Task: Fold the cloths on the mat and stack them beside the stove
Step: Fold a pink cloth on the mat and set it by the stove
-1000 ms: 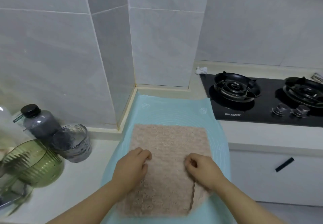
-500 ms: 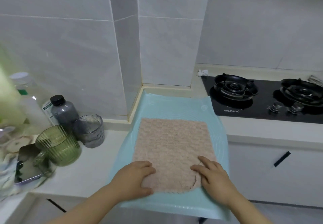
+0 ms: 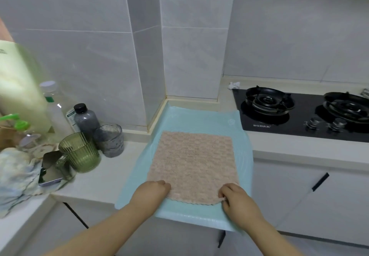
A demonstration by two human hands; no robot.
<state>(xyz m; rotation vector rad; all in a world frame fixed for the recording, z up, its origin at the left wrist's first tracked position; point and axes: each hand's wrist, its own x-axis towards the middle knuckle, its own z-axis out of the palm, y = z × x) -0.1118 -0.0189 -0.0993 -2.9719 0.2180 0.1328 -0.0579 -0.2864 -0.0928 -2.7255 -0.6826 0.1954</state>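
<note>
Presumably to lift the near edge for a first fold, the left hand [image 3: 152,192] and right hand [image 3: 234,198] each pinch a near corner of the cloth [image 3: 192,161]. It lies flat on the mat [image 3: 243,155] at the worktop's front edge, left of the stove [image 3: 299,119]. It is nearly square, seemingly longer front-to-back, with edges parallel to the mat's.

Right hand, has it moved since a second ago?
Yes. Against the mat, the right hand has drawn back toward the person, from the middle of the cloth to its near right corner, which it pinches.
</note>
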